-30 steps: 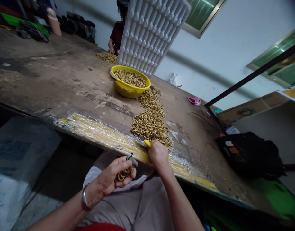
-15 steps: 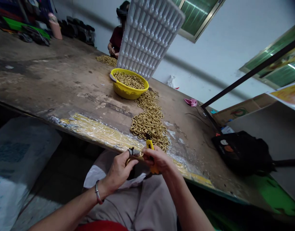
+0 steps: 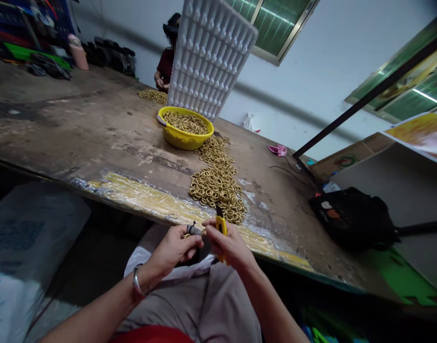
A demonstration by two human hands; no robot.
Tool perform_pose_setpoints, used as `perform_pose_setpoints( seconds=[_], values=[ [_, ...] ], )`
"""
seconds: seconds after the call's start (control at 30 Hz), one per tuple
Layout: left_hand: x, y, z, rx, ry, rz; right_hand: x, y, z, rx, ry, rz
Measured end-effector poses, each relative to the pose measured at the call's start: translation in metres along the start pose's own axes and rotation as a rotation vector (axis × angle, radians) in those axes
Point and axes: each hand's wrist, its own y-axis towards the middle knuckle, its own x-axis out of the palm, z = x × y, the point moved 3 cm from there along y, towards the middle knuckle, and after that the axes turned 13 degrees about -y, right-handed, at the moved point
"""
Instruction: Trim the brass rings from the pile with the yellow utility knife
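My right hand (image 3: 228, 243) is closed around a yellow box cutter (image 3: 222, 225), its dark blade pointing up and away over the table edge. Close beside it, my left hand (image 3: 177, 247) has thumb and fingers pinched together, with a brass ring (image 3: 186, 235) partly showing at them. A grey wrap (image 3: 194, 230) with a black tie sits at the left index finger. Between the two hands a bit of gold shows at the right fingertips, too small to make out. Just beyond the blade lies a heap of brass rings (image 3: 216, 186).
A yellow basin (image 3: 184, 141) full of rings stands on the worn table (image 3: 107, 128). Behind it leans a grey moulded tray (image 3: 207, 57). A co-worker (image 3: 164, 71) sits at the far side near another ring pile (image 3: 152, 95). On the right are a black bag (image 3: 354, 219) and a dark pole.
My left fingers have closed in nearer the grey wrap, and the ring there shows less. The right hand has turned slightly with the box cutter. The whole view has shifted a little.
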Motion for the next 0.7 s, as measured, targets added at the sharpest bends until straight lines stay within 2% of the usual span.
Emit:
perform_pose_setpoints(
  seconds=[0.23,0.43,0.7],
  values=[
    [0.010,-0.006,0.000,-0.095,-0.192,-0.138,0.002,-0.010,0.004,-0.042,0.045,0.012],
    [0.013,-0.009,0.004,-0.057,-0.167,-0.145,0.005,-0.015,0.001,-0.103,-0.092,0.088],
    [0.012,-0.006,0.002,-0.039,-0.133,-0.166,0.006,-0.017,0.006,-0.149,-0.236,0.104]
  ],
)
